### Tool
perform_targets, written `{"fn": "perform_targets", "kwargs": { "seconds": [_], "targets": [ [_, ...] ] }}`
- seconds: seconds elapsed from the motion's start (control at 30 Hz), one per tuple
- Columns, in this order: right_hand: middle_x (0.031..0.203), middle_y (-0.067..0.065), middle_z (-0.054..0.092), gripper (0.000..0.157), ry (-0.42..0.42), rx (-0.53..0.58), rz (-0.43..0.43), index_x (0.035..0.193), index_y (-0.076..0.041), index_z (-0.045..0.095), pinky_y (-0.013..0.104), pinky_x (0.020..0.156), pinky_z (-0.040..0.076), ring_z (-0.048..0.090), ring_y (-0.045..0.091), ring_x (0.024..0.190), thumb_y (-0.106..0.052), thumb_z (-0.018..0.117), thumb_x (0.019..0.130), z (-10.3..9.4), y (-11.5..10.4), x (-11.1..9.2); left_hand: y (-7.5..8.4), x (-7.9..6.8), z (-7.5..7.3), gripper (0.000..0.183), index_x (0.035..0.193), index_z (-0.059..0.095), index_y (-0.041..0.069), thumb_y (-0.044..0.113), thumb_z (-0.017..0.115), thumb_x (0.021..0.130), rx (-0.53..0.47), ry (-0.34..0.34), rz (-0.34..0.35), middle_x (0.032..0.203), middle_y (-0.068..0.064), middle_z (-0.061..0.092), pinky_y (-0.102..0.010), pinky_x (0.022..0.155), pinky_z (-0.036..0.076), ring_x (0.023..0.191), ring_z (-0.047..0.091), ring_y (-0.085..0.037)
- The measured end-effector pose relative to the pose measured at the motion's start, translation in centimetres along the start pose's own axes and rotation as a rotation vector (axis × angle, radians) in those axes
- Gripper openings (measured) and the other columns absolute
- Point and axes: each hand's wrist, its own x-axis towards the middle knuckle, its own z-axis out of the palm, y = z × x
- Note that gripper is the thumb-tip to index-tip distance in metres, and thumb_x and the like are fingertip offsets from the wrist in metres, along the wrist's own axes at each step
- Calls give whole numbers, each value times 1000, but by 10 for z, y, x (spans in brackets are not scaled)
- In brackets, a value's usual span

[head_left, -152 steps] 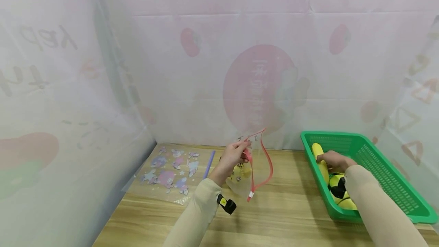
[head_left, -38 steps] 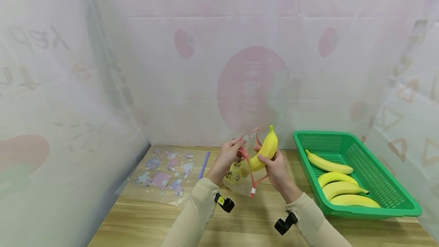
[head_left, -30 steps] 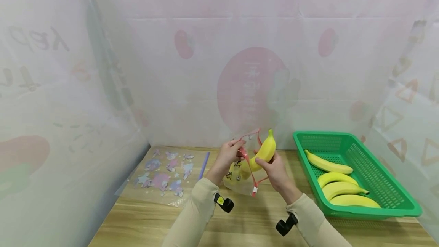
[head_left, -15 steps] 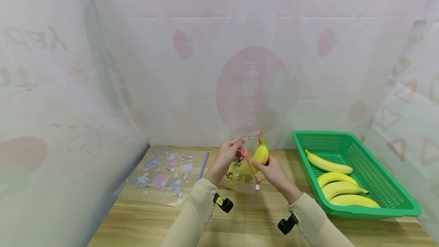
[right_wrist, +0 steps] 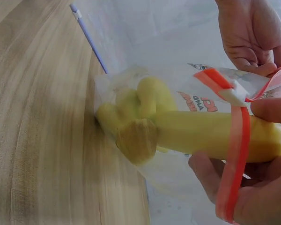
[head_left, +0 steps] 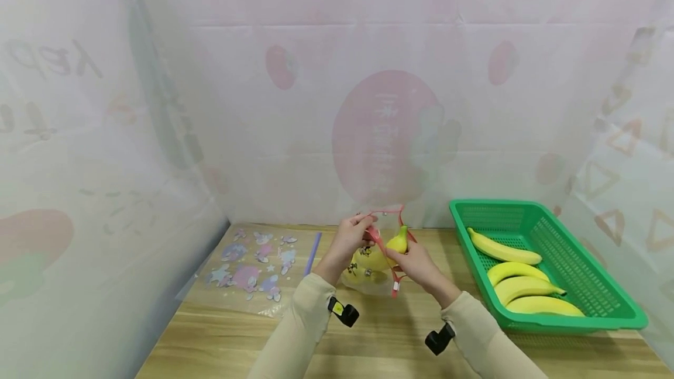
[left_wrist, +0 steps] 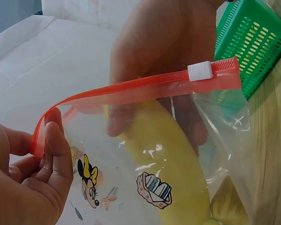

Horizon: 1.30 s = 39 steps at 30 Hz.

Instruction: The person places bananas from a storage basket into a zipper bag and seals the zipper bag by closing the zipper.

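Note:
In the head view my left hand (head_left: 350,243) pinches the red-edged mouth of a clear zip bag (head_left: 363,286). My right hand (head_left: 419,265) grips a yellow banana (head_left: 398,243), which is mostly down inside the bag, its stem end near the mouth. In the left wrist view the red zip strip (left_wrist: 131,91) carries a white slider (left_wrist: 200,71), and cartoon prints show on the film. The right wrist view shows my thumb and fingers round the banana (right_wrist: 196,133) at the opening. Deeper in the bag lie other rounded yellow pieces (right_wrist: 152,91) and a brownish end (right_wrist: 136,140).
At the right stands a green perforated basket (head_left: 505,203) with several bananas (head_left: 521,288) in it. A flat printed bag (head_left: 244,303) with a purple zip strip (head_left: 313,253) lies on the wooden table (head_left: 379,344) at the left. Printed sheets (head_left: 295,151) hang around the table.
Five seconds ago my right hand was in the basket gripping a banana. Over the last second the banana has gone down and left, deeper into the bag. My left hand stays at the mouth.

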Motion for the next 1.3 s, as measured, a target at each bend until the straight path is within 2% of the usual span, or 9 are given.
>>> {"fn": "perform_targets", "kwargs": {
  "seconds": [0.13, 0.27, 0.37, 0.47, 0.67, 0.83, 1.0, 1.13, 1.3],
  "targets": [
    [88, 12, 58, 28, -16, -49, 48, 103, 1, 56, 32, 60, 52, 60, 22, 73, -22, 64, 91, 1, 3, 2, 1, -1, 0, 34, 119, 61, -4, 23, 50, 100, 3, -10, -5, 72, -3, 60, -28, 62, 53, 61, 58, -11],
    [77, 10, 56, 27, -37, -100, 78, 93, -2, 56, 30, 54, 44, 51, 18, 63, -25, 69, 87, 2, 4, 3, 3, -2, 0, 36, 123, 58, -4, 22, 47, 101, 9, -20, -14, 76, -3, 62, -31, 65, 54, 64, 58, -11],
    [71, 9, 57, 25, -66, -110, 75, 89, -3, 56, 32, 54, 44, 51, 18, 59, -23, 71, 85, 1, 5, 5, 4, -2, 1, 35, 123, 58, -4, 21, 47, 101, 1, -20, -17, 75, -4, 62, -27, 63, 53, 63, 58, -11],
    [69, 10, 58, 22, -107, -105, 35, 88, -3, 54, 34, 57, 47, 56, 19, 60, -16, 71, 84, 1, 7, 7, 4, -2, 1, 34, 122, 58, -4, 19, 47, 101, -8, -18, -21, 73, -4, 61, -25, 61, 52, 63, 58, -12],
    [76, 12, 58, 23, -151, -105, -17, 90, 0, 51, 32, 59, 51, 62, 23, 67, -6, 71, 80, 4, 10, 11, 7, -3, 5, 33, 122, 60, -3, 19, 48, 100, 5, -2, -18, 69, -3, 60, -23, 59, 51, 61, 57, -11],
    [85, 15, 62, 19, -181, -55, 18, 95, 4, 57, 36, 65, 54, 65, 29, 74, -11, 65, 87, 7, 8, 13, 7, -1, 8, 32, 121, 59, -3, 18, 47, 100, -9, 4, -19, 69, -3, 60, -24, 61, 52, 60, 57, -11],
    [98, 15, 66, 26, -189, -35, 37, 106, 6, 64, 43, 72, 54, 66, 35, 79, -16, 60, 91, 7, 6, 14, 9, -2, 11, 32, 119, 61, -4, 18, 45, 101, -12, -2, 10, 70, -2, 61, -22, 60, 51, 60, 58, -10],
    [94, 13, 66, 22, -185, -125, 33, 101, 5, 66, 38, 67, 54, 65, 28, 73, -12, 64, 88, 5, 6, 16, 10, -3, 13, 31, 117, 62, -4, 18, 46, 101, -8, 6, 16, 70, -3, 61, -23, 59, 52, 61, 59, -11],
    [89, 9, 63, 17, -177, -239, 0, 95, 4, 65, 29, 58, 48, 56, 17, 70, -8, 68, 83, 2, 6, 15, 13, -3, 15, 30, 112, 62, -6, 17, 48, 100, -19, 18, 8, 69, -4, 61, -26, 63, 54, 59, 59, -11]
  ]
}}
